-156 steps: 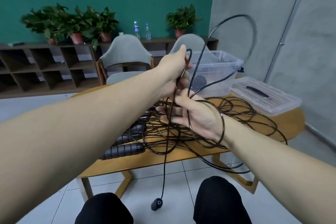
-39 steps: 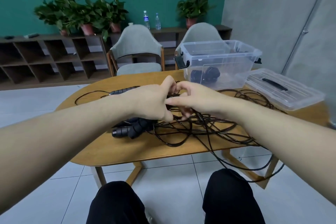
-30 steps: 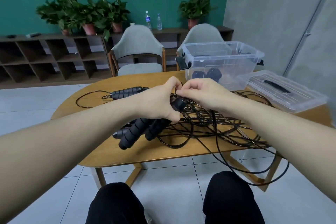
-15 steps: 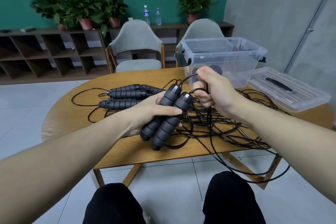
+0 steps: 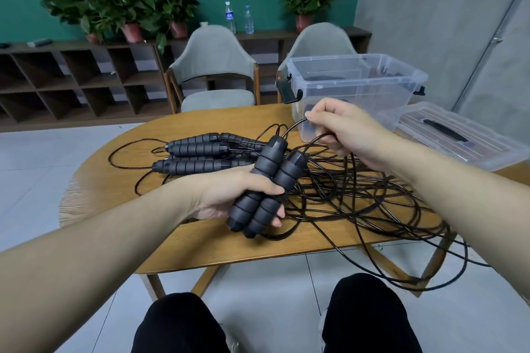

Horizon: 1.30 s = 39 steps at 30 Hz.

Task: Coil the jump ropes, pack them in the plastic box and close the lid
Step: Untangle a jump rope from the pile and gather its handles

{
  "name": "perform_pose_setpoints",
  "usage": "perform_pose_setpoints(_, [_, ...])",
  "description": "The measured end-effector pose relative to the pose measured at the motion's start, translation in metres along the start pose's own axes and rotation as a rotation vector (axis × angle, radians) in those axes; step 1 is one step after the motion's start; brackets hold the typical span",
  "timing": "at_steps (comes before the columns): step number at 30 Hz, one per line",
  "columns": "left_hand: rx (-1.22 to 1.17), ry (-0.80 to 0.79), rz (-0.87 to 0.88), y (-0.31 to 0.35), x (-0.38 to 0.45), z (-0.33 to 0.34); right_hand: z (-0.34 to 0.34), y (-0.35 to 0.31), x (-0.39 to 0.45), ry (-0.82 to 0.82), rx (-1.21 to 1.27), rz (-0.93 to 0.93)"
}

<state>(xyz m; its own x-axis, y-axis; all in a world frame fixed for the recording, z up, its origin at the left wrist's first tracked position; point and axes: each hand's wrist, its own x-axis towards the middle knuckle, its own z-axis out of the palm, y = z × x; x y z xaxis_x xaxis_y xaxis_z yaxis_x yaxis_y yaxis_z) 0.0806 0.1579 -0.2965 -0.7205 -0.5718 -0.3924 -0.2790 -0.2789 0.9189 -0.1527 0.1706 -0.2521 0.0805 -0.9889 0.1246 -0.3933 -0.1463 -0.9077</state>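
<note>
My left hand [image 5: 229, 195] grips two black foam jump-rope handles [image 5: 266, 180] side by side, held tilted above the table. My right hand [image 5: 341, 129] grips the thin black cords that run from those handles. A tangle of black cords [image 5: 358, 195] covers the wooden table [image 5: 200, 241] and loops hang over its front right edge. Several more handles [image 5: 195, 152] lie in a bunch at the table's middle. The clear plastic box [image 5: 358, 86] stands open behind my right hand, with dark items inside. Its clear lid [image 5: 459, 137] lies flat to the right.
Two grey chairs [image 5: 215, 71] stand behind the table. A low dark shelf [image 5: 71, 77] with potted plants and two water bottles [image 5: 238, 17] runs along the green wall. My knees [image 5: 358, 309] show below the table's near edge.
My left hand lifted a pair of handles from the pile and holds them up. My right hand moved from the handle tops to a grip on their cords, slightly higher and right.
</note>
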Motion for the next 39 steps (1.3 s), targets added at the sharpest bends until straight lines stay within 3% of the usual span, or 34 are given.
perform_pose_setpoints(5, [-0.067,-0.014,0.021,0.000,0.003,-0.005,-0.014,-0.006,0.006,-0.135,0.026,0.077])
perform_pose_setpoints(10, [-0.074,0.413,0.198,0.003,0.028,0.007,-0.003,-0.008,0.012,-0.011,0.149,0.156])
perform_pose_setpoints(13, [-0.235,0.524,0.246,0.011,0.042,0.017,0.018,-0.006,0.012,0.064,0.183,0.200])
perform_pose_setpoints(19, [-0.511,0.563,0.303,0.027,0.053,0.021,0.051,-0.003,-0.012,0.123,-0.412,-0.074])
perform_pose_setpoints(24, [-0.576,0.631,0.281,0.026,0.062,0.019,0.075,0.005,-0.032,0.102,-0.830,-0.277])
perform_pose_setpoints(27, [-0.623,0.689,0.237,0.023,0.065,0.012,0.077,0.008,-0.041,0.068,-0.898,-0.313])
perform_pose_setpoints(32, [-0.714,0.650,0.272,0.028,0.056,-0.010,0.071,0.018,-0.049,-0.089,-0.687,-0.283])
perform_pose_setpoints(35, [-0.765,0.470,0.305,0.030,0.040,-0.017,0.056,0.030,-0.040,-0.242,-0.391,-0.136])
perform_pose_setpoints(39, [-0.681,0.264,0.339,0.033,0.024,-0.016,0.035,0.042,-0.030,-0.373,-0.310,0.001])
